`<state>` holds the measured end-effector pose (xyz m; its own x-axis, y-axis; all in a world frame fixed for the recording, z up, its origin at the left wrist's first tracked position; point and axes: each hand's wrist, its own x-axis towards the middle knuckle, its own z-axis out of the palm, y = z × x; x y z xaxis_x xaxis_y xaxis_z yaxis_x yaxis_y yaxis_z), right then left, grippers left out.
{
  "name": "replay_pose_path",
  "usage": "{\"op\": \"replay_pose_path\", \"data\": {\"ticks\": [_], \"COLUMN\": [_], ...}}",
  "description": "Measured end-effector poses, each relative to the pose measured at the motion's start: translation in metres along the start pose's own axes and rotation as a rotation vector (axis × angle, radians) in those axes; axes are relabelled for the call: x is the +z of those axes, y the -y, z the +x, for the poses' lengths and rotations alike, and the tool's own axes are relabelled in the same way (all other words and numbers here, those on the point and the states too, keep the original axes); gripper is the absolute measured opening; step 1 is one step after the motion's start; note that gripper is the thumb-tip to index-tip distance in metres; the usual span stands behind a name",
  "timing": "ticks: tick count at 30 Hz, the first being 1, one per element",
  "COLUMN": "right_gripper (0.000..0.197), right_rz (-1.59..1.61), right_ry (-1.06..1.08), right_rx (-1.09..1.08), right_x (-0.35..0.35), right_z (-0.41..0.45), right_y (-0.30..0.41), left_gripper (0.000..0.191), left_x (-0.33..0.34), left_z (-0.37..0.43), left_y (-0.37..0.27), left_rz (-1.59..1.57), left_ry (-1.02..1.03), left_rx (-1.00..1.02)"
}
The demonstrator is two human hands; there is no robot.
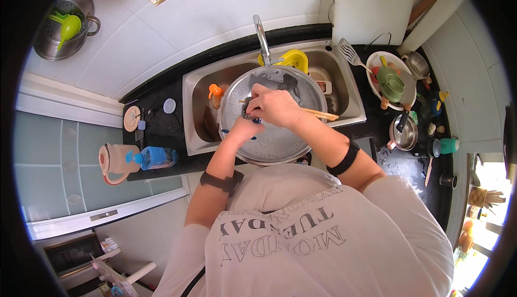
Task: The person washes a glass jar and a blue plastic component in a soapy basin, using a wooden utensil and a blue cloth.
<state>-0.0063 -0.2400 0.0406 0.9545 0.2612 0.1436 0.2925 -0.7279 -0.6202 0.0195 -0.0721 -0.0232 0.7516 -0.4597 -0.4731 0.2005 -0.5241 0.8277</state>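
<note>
A wide round metal pan (274, 145) with suds on its inside rests over the double sink. Above its middle my right hand (272, 105) pinches a dark grey scrubber (245, 109), apparently steel wool. Just below it, my left hand (244, 129) is close against the same scrubber and lies by a dark blue thing (253, 137), mostly hidden, perhaps a handle. Wooden chopsticks (323, 114) stick out to the right from under my right wrist, across the pan's rim. Whether either hand holds them cannot be seen.
A faucet (261, 38) rises behind the pan, by a yellow basket (297, 59). An orange pump bottle (216, 91) stands in the left basin. On the right counter are a slotted turner (349, 51), a white bowl of utensils (373, 91) and a small pot (405, 135). A blue bottle (155, 158) stands at left.
</note>
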Motion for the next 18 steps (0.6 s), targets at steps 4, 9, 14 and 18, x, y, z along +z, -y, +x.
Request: {"op": "replay_pose_path", "data": {"ticks": [4, 9, 14, 18], "right_gripper": [0.01, 0.011, 0.009, 0.01], "right_rz": [-0.063, 0.072, 0.098, 0.05], "right_ry": [-0.02, -0.163, -0.092, 0.078], "right_rx": [0.141, 0.111, -0.036, 0.181], "right_x": [0.008, 0.003, -0.003, 0.014], "right_z": [0.003, -0.006, -0.003, -0.009], "right_y": [-0.047, -0.04, -0.011, -0.07], "left_gripper": [0.038, 0.033, 0.035, 0.045], "left_x": [0.007, -0.003, -0.011, -0.018], "left_z": [-0.014, -0.017, -0.017, -0.028], "left_y": [-0.011, 0.003, 0.006, -0.017], "left_rz": [-0.07, -0.257, -0.304, -0.327], "left_ry": [0.014, 0.02, 0.116, 0.152], "left_rx": [0.052, 0.077, 0.084, 0.149]}}
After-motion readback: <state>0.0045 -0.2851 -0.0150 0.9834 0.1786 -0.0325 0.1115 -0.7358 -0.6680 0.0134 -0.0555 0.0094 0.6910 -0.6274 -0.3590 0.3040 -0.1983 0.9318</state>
